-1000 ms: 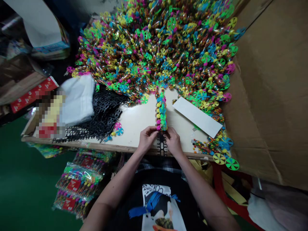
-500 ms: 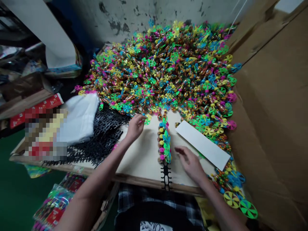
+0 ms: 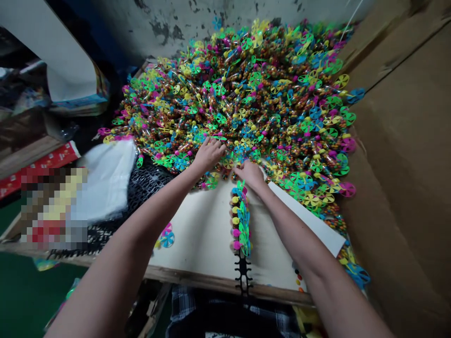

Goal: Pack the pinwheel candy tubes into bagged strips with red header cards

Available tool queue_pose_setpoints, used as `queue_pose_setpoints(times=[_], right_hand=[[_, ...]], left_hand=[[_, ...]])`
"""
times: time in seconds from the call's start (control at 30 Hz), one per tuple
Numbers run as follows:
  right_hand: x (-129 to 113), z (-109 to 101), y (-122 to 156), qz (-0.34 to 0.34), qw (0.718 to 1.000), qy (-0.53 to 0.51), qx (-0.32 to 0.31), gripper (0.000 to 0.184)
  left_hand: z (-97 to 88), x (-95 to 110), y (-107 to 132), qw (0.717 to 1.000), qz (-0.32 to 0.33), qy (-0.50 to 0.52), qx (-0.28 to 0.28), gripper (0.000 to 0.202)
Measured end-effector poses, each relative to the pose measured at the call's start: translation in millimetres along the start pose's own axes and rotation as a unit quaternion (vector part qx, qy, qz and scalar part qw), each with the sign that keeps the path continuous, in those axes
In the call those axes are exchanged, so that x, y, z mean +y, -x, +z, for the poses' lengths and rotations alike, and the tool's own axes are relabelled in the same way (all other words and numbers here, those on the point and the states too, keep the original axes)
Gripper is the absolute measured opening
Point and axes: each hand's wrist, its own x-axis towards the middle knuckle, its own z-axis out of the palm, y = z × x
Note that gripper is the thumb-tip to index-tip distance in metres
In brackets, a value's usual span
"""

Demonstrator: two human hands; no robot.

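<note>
A large heap of clear candy tubes (image 3: pixel 253 98) filled with coloured beads and topped with green, yellow, blue and pink pinwheels covers the far part of a cream board (image 3: pixel 200 249). My left hand (image 3: pixel 208 155) presses into the near edge of the heap, fingers curled over the tubes. Just to its right, my right hand (image 3: pixel 250 173) rests at the same edge, fingertips among the tubes. What either hand grasps is hidden. Below them, a black plastic comb strip (image 3: pixel 243 274) lies on the board, with a row of tubes (image 3: pixel 240 220) clipped along it, apart from both hands.
A white card (image 3: pixel 317 225) lies partly under my right forearm. Two loose pinwheels (image 3: pixel 167 238) sit near a heap of black strips (image 3: pixel 148 185), beside a white sheet (image 3: pixel 105 183). Cardboard (image 3: pixel 398 164) walls the right side; a stained wall (image 3: pixel 176 28) stands behind.
Both hands have moved forward into the heap's near edge. My right hand has left the open board, and the view has tilted further over the heap.
</note>
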Motion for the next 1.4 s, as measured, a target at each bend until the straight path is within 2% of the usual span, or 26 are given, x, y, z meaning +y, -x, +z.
queue_pose_setpoints(times=[0.07, 0.13, 0.23, 0.3, 0.4, 0.47, 0.57, 0.63, 0.67, 0.7, 0.77, 0.83, 0.93, 1.03, 1.17, 1.23, 1.4], right_hand=[[-0.5, -3.1, 2.1, -0.004, 0.999, 0.000, -0.043, 0.023], [0.6, -6.3, 5.3, -0.004, 0.997, 0.003, -0.074, 0.018], [1.0, -8.5, 10.5, 0.002, 0.998, 0.019, -0.057, 0.016], [1.8, -9.2, 14.7, -0.010, 1.000, 0.011, -0.017, 0.017], [11.0, -10.2, 25.2, -0.043, 0.993, -0.083, 0.070, 0.019], [24.5, -9.6, 38.5, -0.050, 0.972, -0.201, 0.108, 0.019], [53.1, -3.8, 73.6, -0.064, 0.909, -0.395, 0.116, 0.018], [72.9, 3.2, 107.3, -0.087, 0.870, -0.471, 0.114, 0.021], [81.6, 7.3, 126.0, -0.094, 0.861, -0.486, 0.115, 0.022], [89.1, 11.7, 144.9, -0.096, 0.859, -0.490, 0.113, 0.024], [99.8, 21.0, 180.0, -0.097, 0.865, -0.481, 0.101, 0.024], [104.5, 30.1, 207.7, -0.113, 0.877, -0.461, 0.081, 0.022], [103.9, 42.4, 232.2, -0.140, 0.887, -0.437, 0.053, 0.023], [100.0, 52.0, 241.5, -0.136, 0.886, -0.442, 0.026, 0.025], [95.0, 59.7, 242.5, -0.140, 0.889, -0.436, 0.002, 0.021], [92.2, 62.2, 241.0, -0.154, 0.892, -0.425, 0.012, 0.018], [86.4, 73.5, 237.5, -0.186, 0.907, -0.370, 0.083, 0.015]], left_hand=[[-9.9, 4.2, 5.9, 0.998, -0.042, 0.030, 0.029, 0.022], [-22.1, 12.8, 15.2, 0.987, -0.114, 0.088, 0.069, 0.021], [-40.5, 32.1, 38.5, 0.935, -0.222, 0.236, 0.142, 0.016], [-50.4, 46.9, 60.2, 0.868, -0.281, 0.372, 0.173, 0.018], [-60.6, 70.7, 97.0, 0.722, -0.364, 0.563, 0.171, 0.029], [-65.0, 87.8, 120.7, 0.635, -0.400, 0.645, 0.147, 0.036], [-67.9, 114.5, 150.5, 0.544, -0.428, 0.716, 0.091, 0.041], [-66.2, 132.6, 166.6, 0.497, -0.444, 0.743, 0.059, 0.042], [-64.3, 141.8, 173.9, 0.479, -0.451, 0.752, 0.047, 0.042], [-61.7, 151.1, 180.7, 0.467, -0.457, 0.756, 0.036, 0.042], [-55.3, 169.6, 192.5, 0.462, -0.463, 0.756, 0.020, 0.043], [-48.7, 187.4, 201.2, 0.476, -0.462, 0.748, -0.002, 0.040], [-41.3, 208.9, 206.5, 0.497, -0.459, 0.735, -0.034, 0.038], [-38.2, 220.0, 204.7, 0.503, -0.465, 0.727, -0.036, 0.037], [-38.2, 219.5, 200.7, 0.488, -0.482, 0.727, -0.022, 0.033], [-38.7, 216.7, 199.7, 0.480, -0.481, 0.732, -0.032, 0.032], [-37.2, 215.1, 198.5, 0.469, -0.479, 0.740, -0.045, 0.029]])
